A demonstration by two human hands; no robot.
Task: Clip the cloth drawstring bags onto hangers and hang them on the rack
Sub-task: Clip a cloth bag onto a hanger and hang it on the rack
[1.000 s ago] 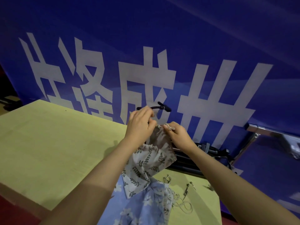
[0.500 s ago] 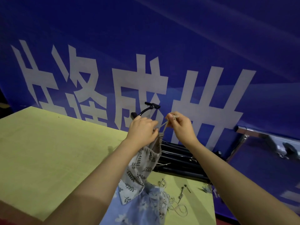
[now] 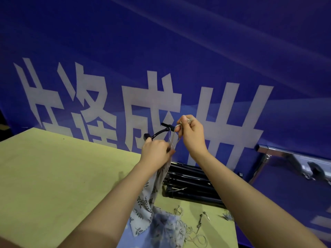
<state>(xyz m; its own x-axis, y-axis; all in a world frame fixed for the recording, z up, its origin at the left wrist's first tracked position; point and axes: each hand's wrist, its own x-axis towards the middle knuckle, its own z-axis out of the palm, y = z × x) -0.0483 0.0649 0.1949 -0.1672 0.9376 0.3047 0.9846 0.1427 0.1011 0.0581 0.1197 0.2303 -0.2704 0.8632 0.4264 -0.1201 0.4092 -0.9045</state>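
Work looks early: left hand (image 3: 155,152) grips the leaf-print bag (image 3: 148,199) and black hanger (image 3: 157,134) above the table (image 3: 53,176); right hand (image 3: 190,130) pinches its drawstring (image 3: 174,136) upward. Blue bag (image 3: 161,228) lies untouched; nothing visibly hangs on the rack (image 3: 286,156).

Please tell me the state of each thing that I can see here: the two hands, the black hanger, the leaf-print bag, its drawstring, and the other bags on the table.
Left hand: closed around the leaf-print bag's top and the hanger.
Right hand: pinching the drawstring, raised.
Black hanger: held up above the table, not on a rack.
Leaf-print bag: hanging from the left hand.
Drawstring: pulled taut upward.
Blue floral bag: lying crumpled on the table.
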